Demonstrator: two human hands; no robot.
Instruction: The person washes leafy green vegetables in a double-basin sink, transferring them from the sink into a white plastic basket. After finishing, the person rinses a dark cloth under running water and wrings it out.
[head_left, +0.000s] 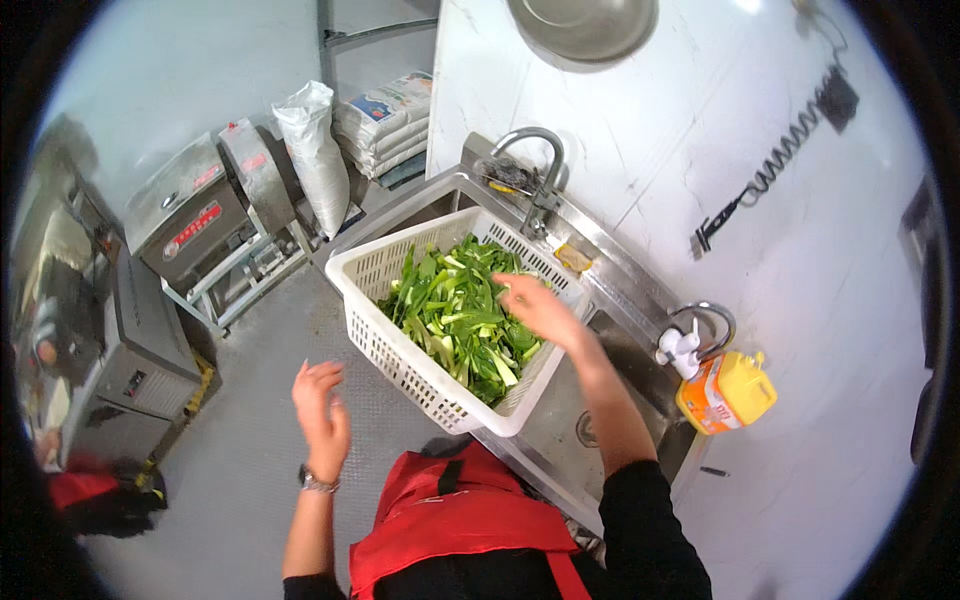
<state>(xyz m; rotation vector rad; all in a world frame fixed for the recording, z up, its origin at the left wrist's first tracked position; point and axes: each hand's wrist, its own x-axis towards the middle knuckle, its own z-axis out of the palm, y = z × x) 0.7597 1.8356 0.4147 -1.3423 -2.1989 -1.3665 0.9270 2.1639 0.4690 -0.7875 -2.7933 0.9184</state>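
A white slotted plastic basket (409, 386) sits tilted across the near part of the sink, one end out past its front edge. Cut leafy greens (457, 307) with pale stalks fill much of it. My right hand (536, 307) reaches over the basket's right side, fingers spread just above the greens; nothing shows in its grip, and whether the fingertips touch the leaves is unclear. Out to the left of the basket, apart from it, my left hand (322, 420) hangs above the floor with fingers apart and nothing held.
The stainless steel sink (555, 450) has a curved faucet (559, 161) and a second tap (716, 319). Beside that tap stands a yellow jug (727, 394). Steel wool (514, 174) lies on the back ledge. Leftward are a steel machine (202, 202), a white sack (319, 157) and stacked bags (386, 124).
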